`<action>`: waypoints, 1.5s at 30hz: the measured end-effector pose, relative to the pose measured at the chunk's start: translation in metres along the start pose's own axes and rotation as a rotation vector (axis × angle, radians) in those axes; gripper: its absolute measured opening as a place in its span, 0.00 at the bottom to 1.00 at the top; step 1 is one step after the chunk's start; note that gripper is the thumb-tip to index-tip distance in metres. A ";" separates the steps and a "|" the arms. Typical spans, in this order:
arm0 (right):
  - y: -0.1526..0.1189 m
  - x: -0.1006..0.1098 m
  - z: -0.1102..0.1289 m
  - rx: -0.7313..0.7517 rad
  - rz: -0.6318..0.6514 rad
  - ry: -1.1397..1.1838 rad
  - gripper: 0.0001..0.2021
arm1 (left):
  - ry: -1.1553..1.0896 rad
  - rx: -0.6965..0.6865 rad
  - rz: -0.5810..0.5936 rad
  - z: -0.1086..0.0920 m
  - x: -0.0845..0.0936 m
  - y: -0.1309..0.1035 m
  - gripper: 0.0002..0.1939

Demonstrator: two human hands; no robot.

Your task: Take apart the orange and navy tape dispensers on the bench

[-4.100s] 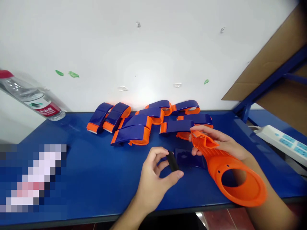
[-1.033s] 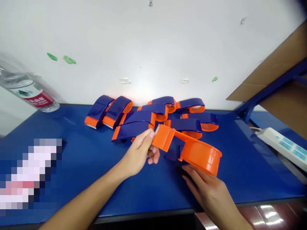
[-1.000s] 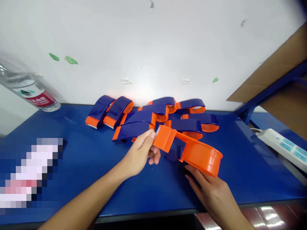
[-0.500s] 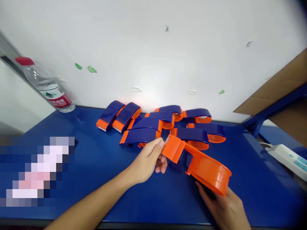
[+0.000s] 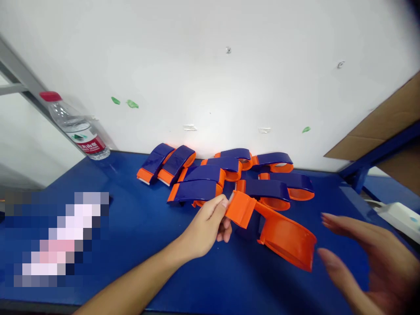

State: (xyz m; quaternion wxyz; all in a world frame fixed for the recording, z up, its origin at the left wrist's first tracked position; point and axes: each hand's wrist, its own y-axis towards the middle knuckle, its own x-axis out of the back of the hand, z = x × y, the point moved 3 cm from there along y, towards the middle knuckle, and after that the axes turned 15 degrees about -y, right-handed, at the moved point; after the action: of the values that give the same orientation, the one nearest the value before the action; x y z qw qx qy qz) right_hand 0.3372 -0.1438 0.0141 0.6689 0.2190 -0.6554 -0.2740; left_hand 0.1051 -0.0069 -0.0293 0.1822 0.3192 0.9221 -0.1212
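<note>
An orange tape dispenser (image 5: pixel 288 240) is held above the blue table, its toothed end pinched between the thumb and fingers of my left hand (image 5: pixel 208 225). Its round orange body points to the right. My right hand (image 5: pixel 370 258) is at the right, thumb and fingers spread, with nothing between them and a gap to the dispenser. Behind my left hand lie several blue-and-orange tape dispensers, among them one blue-topped dispenser (image 5: pixel 197 190) close to my left fingers and another (image 5: pixel 267 189) behind the held one.
A plastic bottle with a red cap (image 5: pixel 82 131) leans at the back left by the white wall (image 5: pixel 210 78). A blurred-out patch (image 5: pixel 62 240) covers the left of the blue table (image 5: pixel 147 245). A white power strip (image 5: pixel 400 221) and cardboard (image 5: pixel 370 120) are at the right.
My right hand has let go of the dispenser's round body and moved right, its fingers opening. My left hand still holds the toothed end. The whole view has shifted slightly.
</note>
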 end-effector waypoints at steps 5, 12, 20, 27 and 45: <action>0.055 -0.012 0.076 0.419 0.193 -0.091 0.29 | 0.049 -0.044 -0.031 0.002 0.000 -0.002 0.22; 0.051 -0.045 0.085 0.342 0.206 -0.142 0.21 | 0.246 -0.049 -0.077 0.000 0.001 -0.005 0.23; 0.048 -0.045 0.081 0.282 0.217 -0.104 0.20 | 0.344 -0.010 -0.090 -0.002 -0.003 -0.008 0.23; 0.048 -0.046 0.080 0.272 0.240 -0.089 0.21 | 0.391 0.030 -0.070 -0.003 -0.004 -0.009 0.24; 0.052 -0.042 0.080 0.194 0.339 -0.063 0.23 | 0.497 0.062 -0.062 -0.009 -0.006 -0.014 0.22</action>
State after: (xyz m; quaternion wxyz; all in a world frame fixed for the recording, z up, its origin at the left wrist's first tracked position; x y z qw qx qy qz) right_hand 0.2618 -0.0716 0.0197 0.6604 0.1601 -0.7268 -0.0997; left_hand 0.0979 -0.0181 -0.0173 -0.0638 0.3160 0.9438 -0.0730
